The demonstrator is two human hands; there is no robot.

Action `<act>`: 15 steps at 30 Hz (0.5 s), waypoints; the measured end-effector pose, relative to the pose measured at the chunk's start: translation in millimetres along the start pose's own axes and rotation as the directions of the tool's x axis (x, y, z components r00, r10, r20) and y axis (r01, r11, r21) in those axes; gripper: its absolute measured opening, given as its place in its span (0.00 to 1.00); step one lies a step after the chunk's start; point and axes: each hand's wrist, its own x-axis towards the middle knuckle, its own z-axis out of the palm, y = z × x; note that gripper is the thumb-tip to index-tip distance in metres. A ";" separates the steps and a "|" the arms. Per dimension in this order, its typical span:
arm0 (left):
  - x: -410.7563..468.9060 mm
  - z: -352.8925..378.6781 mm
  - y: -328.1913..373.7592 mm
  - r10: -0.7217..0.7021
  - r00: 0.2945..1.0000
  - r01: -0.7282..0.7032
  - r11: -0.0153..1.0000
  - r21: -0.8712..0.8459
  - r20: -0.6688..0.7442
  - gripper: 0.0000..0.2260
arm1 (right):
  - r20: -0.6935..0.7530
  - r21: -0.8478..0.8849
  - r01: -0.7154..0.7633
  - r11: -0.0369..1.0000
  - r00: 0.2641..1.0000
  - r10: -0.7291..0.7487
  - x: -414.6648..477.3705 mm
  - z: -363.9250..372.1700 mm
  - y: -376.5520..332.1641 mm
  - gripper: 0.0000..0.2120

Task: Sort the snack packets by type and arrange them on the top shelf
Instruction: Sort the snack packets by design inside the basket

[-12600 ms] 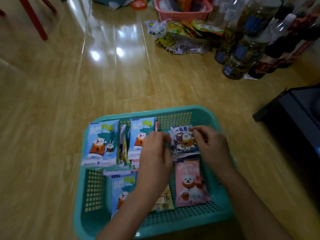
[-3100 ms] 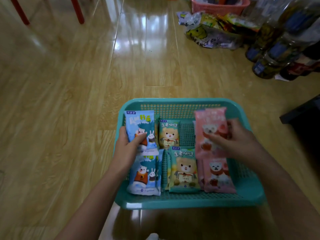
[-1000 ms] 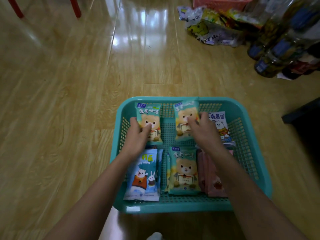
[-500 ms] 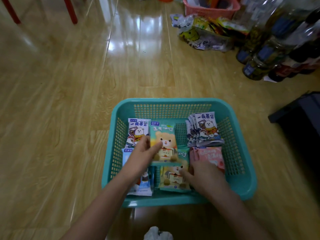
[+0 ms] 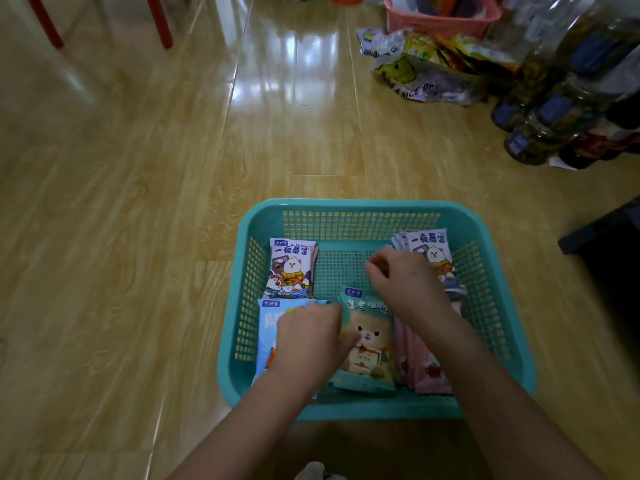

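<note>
A teal plastic basket [image 5: 360,206] stands on the wooden floor and holds snack packets in groups. A white-and-purple packet [image 5: 291,268] lies at the back left, and a stack of the same kind [image 5: 431,245] sits at the back right. Along the front are a light-blue packet [image 5: 267,327], a teal bear packet [image 5: 370,344] and pink packets [image 5: 420,362]. My left hand [image 5: 311,337] lies over the light-blue packet and grips the teal bear packet's left edge, thumb on top. My right hand [image 5: 401,282] hovers mid-basket beside the back-right stack, fingers loosely curled, holding nothing.
At the back right stand a pink basket [image 5: 440,19], a clear bag of snacks [image 5: 426,74] and several bottles [image 5: 554,112]. A dark object [image 5: 609,237] sits at the right edge. Red chair legs [image 5: 159,22] stand at the far left.
My left hand has lowered the teal bear packet onto the front middle pile. My right hand has left that pile and moved back toward the back-right stack.
</note>
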 end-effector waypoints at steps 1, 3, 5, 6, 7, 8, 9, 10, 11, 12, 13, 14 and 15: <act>1.4 -4.3 -8.9 -0.022 0.998 0.019 0.998 -0.057 -0.057 0.14 | 0.016 0.033 0.032 0.999 0.999 -0.033 7.8 6.1 -9.4 0.11; 6.6 -12.0 -29.5 -0.090 0.973 0.051 0.982 -0.181 -0.214 0.12 | 0.084 0.050 0.062 0.997 0.994 -0.066 24.8 20.6 -27.8 0.13; 13.7 -17.7 -50.3 -0.143 0.941 0.064 0.966 -0.252 -0.308 0.09 | 0.184 0.005 0.046 0.999 0.982 -0.046 40.3 37.1 -41.0 0.16; 17.5 -20.0 -58.7 -0.160 0.933 0.066 0.956 -0.286 -0.322 0.07 | 0.229 -0.027 0.035 0.999 0.973 -0.028 46.6 45.8 -46.6 0.18; 21.0 -22.4 -65.7 -0.181 0.929 0.071 0.943 -0.325 -0.322 0.06 | 0.262 -0.062 0.028 0.998 0.965 -0.011 52.0 55.0 -51.1 0.20; 23.8 -24.3 -71.7 -0.208 0.927 0.086 0.929 -0.361 -0.313 0.05 | 0.293 -0.083 0.009 0.996 0.956 0.016 55.1 64.0 -55.5 0.20; 25.5 -25.8 -76.6 -0.238 0.924 0.109 0.915 -0.389 -0.300 0.05 | 0.316 -0.075 -0.018 0.997 0.948 0.041 57.2 73.4 -58.9 0.21; 26.8 -26.6 -80.5 -0.263 0.920 0.129 0.903 -0.411 -0.289 0.06 | 0.332 -0.045 -0.070 0.996 0.940 0.081 57.9 81.1 -61.9 0.27; 27.1 -27.1 -83.6 -0.280 0.918 0.139 0.891 -0.432 -0.282 0.06 | 0.340 -0.012 -0.123 0.992 0.933 0.120 58.3 88.4 -64.0 0.38; 27.4 -27.1 -85.9 -0.289 0.917 0.141 0.880 -0.453 -0.275 0.06 | 0.344 0.005 -0.166 0.986 0.926 0.154 58.5 94.7 -65.2 0.46; 26.5 -27.6 -86.9 -0.292 0.917 0.139 0.872 -0.469 -0.272 0.06 | 0.335 0.012 -0.186 0.982 0.926 0.172 59.3 100.9 -64.8 0.50; 26.2 -27.7 -87.6 -0.293 0.917 0.136 0.868 -0.478 -0.271 0.06 | 0.331 0.019 -0.212 0.977 0.923 0.194 60.5 105.4 -63.8 0.51; 26.2 -27.7 -88.2 -0.291 0.917 0.132 0.866 -0.482 -0.272 0.05 | 0.323 0.032 -0.236 0.971 0.922 0.214 62.5 108.7 -61.4 0.51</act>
